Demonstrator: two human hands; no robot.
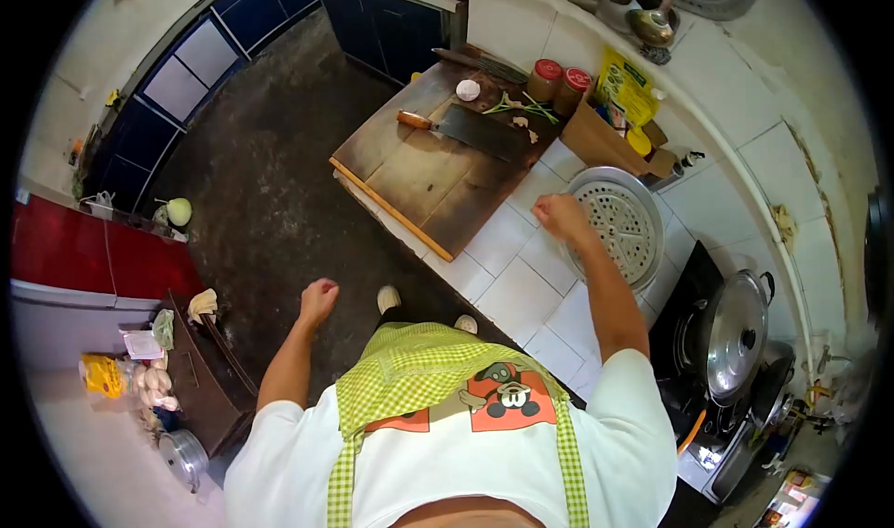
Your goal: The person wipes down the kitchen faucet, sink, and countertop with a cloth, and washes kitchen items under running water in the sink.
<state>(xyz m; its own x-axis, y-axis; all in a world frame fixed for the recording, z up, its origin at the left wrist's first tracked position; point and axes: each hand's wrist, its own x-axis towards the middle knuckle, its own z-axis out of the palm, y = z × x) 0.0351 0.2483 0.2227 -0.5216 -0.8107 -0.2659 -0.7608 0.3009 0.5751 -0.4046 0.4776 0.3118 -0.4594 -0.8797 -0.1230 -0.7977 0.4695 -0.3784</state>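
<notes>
My left hand hangs over the dark floor with its fingers curled in, and nothing shows in it. Above the white-tiled counter, my right hand is closed in a fist, with no object visible in it. It is nearest to a round steamer rack with many holes, sitting in a metal pan, and to the edge of a wooden cutting board. On the board lies a cleaver with a wooden handle. Near the blade are a white garlic bulb, green onions and small garlic pieces.
Two red-lidded jars and a cardboard box with a yellow bag stand against the wall. A lidded wok sits on the stove at right. A brown cabinet is at left, and a pale green melon lies farther back.
</notes>
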